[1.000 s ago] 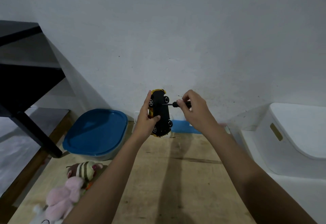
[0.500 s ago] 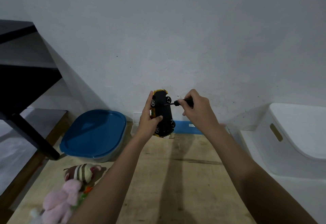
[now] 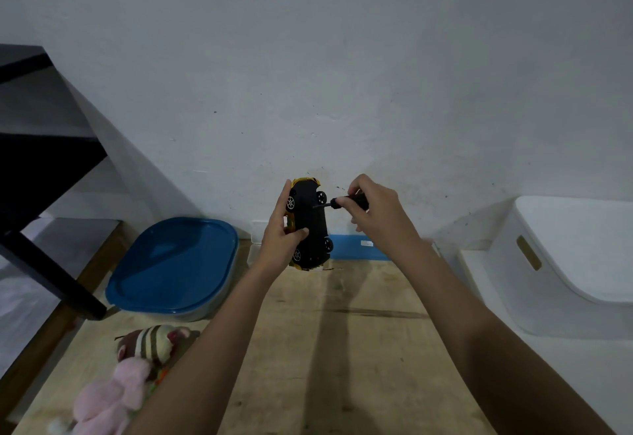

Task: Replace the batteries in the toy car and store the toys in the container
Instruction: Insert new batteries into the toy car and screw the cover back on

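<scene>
My left hand (image 3: pixel 279 241) grips the yellow toy car (image 3: pixel 310 222) on end above the far edge of the wooden table (image 3: pixel 342 349), black underside toward me. My right hand (image 3: pixel 376 212) pinches a small screwdriver (image 3: pixel 346 201), tip against the chassis. Judgement: battery-cover screw in progress; batteries not yet swapped. The plush toys (image 3: pixel 150 345) lie unstored on the table; the blue-lidded container (image 3: pixel 171 263) is closed.

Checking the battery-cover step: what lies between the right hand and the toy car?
A screwdriver, in the head view: the right hand grips its black handle; its thin shaft reaches the underside of the toy car, which the left hand holds.
</scene>
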Demonstrator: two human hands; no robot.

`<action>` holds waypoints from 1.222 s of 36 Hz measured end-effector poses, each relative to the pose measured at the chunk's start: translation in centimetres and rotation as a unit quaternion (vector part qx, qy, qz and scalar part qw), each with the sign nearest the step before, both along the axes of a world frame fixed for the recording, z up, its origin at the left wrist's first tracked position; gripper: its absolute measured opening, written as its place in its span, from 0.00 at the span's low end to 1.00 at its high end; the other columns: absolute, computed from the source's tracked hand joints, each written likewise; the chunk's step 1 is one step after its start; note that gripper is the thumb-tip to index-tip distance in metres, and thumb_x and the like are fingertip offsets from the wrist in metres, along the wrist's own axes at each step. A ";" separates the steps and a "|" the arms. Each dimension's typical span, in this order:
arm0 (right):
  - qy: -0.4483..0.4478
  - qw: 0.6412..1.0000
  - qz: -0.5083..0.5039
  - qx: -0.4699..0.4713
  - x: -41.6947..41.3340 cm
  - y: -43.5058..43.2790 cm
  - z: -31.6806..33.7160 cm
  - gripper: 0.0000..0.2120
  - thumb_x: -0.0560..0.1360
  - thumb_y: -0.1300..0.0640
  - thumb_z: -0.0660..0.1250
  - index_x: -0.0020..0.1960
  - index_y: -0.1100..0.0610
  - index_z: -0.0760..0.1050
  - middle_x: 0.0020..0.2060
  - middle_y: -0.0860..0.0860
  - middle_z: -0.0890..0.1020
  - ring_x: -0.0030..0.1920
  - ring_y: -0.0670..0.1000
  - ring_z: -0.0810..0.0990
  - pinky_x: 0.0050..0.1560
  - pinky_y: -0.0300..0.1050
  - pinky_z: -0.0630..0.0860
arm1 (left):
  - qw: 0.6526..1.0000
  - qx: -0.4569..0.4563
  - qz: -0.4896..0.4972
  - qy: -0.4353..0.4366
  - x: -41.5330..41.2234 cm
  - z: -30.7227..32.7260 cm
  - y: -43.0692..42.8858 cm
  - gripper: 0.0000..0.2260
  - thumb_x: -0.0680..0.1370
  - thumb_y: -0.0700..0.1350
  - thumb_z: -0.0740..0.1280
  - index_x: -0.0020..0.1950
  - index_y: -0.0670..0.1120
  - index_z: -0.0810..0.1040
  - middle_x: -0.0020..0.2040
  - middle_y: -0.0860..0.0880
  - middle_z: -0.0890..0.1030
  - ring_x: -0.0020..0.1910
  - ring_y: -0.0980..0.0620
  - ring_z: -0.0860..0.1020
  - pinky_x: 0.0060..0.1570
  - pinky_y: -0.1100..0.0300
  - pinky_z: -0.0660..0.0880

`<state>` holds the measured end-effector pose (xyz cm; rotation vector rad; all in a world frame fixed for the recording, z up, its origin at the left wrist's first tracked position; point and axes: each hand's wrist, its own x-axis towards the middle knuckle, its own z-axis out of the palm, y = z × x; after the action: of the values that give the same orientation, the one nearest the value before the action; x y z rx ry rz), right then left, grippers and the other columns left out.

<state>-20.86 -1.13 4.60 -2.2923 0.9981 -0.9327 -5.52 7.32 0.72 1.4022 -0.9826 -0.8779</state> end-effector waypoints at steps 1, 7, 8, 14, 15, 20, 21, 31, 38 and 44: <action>-0.001 1.000 -0.002 0.008 0.0 0.0 0.0 0.10 0.77 0.52 0.63 0.48 0.60 0.70 0.43 0.55 0.77 0.40 0.54 0.78 0.40 0.54 0.80 | 1.000 0.001 0.000 -0.002 0.0 0.0 0.0 0.37 0.76 0.28 0.60 0.73 0.64 0.53 0.72 0.47 0.65 0.51 0.54 0.78 0.44 0.66 0.78; 0.019 1.000 0.009 0.012 0.0 0.0 0.2 0.08 0.75 0.58 0.67 0.48 0.61 0.70 0.42 0.53 0.77 0.40 0.52 0.79 0.42 0.51 0.79 | 1.000 0.003 0.007 -0.003 -0.2 0.1 0.2 0.37 0.76 0.28 0.60 0.75 0.61 0.52 0.72 0.47 0.65 0.48 0.57 0.78 0.40 0.71 0.77; 0.022 0.999 -0.002 0.029 0.0 -0.1 0.3 0.10 0.76 0.55 0.66 0.47 0.61 0.70 0.39 0.53 0.79 0.37 0.52 0.80 0.41 0.52 0.79 | 1.000 0.003 0.007 -0.003 -0.2 0.1 0.3 0.37 0.77 0.29 0.60 0.75 0.61 0.52 0.71 0.47 0.65 0.48 0.58 0.78 0.39 0.72 0.77; 0.021 0.999 0.047 -0.012 0.0 0.1 -0.1 0.07 0.76 0.59 0.65 0.51 0.61 0.70 0.47 0.51 0.73 0.43 0.50 0.74 0.38 0.38 0.72 | 1.000 0.005 0.012 -0.006 0.0 0.0 0.1 0.37 0.76 0.28 0.60 0.74 0.61 0.52 0.72 0.46 0.65 0.50 0.55 0.78 0.44 0.67 0.78; 0.025 0.998 0.048 -0.017 0.0 0.0 -0.1 0.06 0.75 0.61 0.65 0.49 0.61 0.70 0.46 0.52 0.74 0.43 0.52 0.75 0.38 0.42 0.73 | 1.000 0.006 0.013 -0.007 0.1 0.0 0.1 0.37 0.76 0.29 0.60 0.75 0.61 0.52 0.71 0.46 0.65 0.49 0.55 0.78 0.43 0.67 0.78; 0.031 0.999 0.001 0.009 0.0 0.1 0.0 0.12 0.79 0.52 0.60 0.47 0.61 0.72 0.41 0.56 0.79 0.39 0.54 0.79 0.43 0.55 0.78 | 1.000 0.008 0.015 -0.004 -0.1 0.0 0.1 0.37 0.76 0.29 0.61 0.76 0.60 0.52 0.70 0.47 0.66 0.48 0.58 0.77 0.39 0.70 0.77; 0.031 0.999 0.011 -0.005 0.0 0.2 -0.1 0.10 0.79 0.53 0.60 0.50 0.61 0.72 0.46 0.55 0.77 0.41 0.52 0.77 0.46 0.53 0.78 | 1.000 0.006 0.017 -0.002 -0.1 0.0 0.0 0.38 0.76 0.28 0.61 0.76 0.59 0.52 0.70 0.46 0.66 0.47 0.59 0.77 0.40 0.70 0.77; 0.075 0.996 0.029 -0.033 -0.1 0.0 0.1 0.11 0.80 0.55 0.58 0.43 0.61 0.70 0.33 0.49 0.70 0.33 0.47 0.68 0.35 0.41 0.64 | 1.000 0.013 0.009 -0.010 0.0 -0.1 0.1 0.38 0.76 0.28 0.61 0.75 0.61 0.53 0.69 0.47 0.67 0.51 0.51 0.78 0.50 0.61 0.77; 0.084 0.995 0.058 -0.013 -0.2 0.0 0.1 0.05 0.75 0.62 0.65 0.48 0.60 0.69 0.45 0.50 0.70 0.39 0.48 0.71 0.43 0.46 0.74 | 1.000 0.014 0.012 -0.007 -0.2 -0.3 -0.2 0.38 0.75 0.27 0.60 0.75 0.61 0.53 0.72 0.45 0.65 0.56 0.45 0.77 0.50 0.60 0.77; 0.057 0.998 0.025 -0.011 -0.2 0.1 0.3 0.08 0.78 0.55 0.60 0.49 0.60 0.66 0.44 0.51 0.70 0.37 0.48 0.69 0.38 0.45 0.69 | 1.000 0.013 0.008 -0.006 -0.5 -0.2 -0.3 0.38 0.75 0.27 0.60 0.75 0.60 0.53 0.71 0.46 0.66 0.49 0.53 0.78 0.42 0.67 0.78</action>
<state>-21.11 -1.04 4.85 -2.4014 0.9756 -0.8030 -6.00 7.05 0.57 1.4375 -0.9719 -0.8746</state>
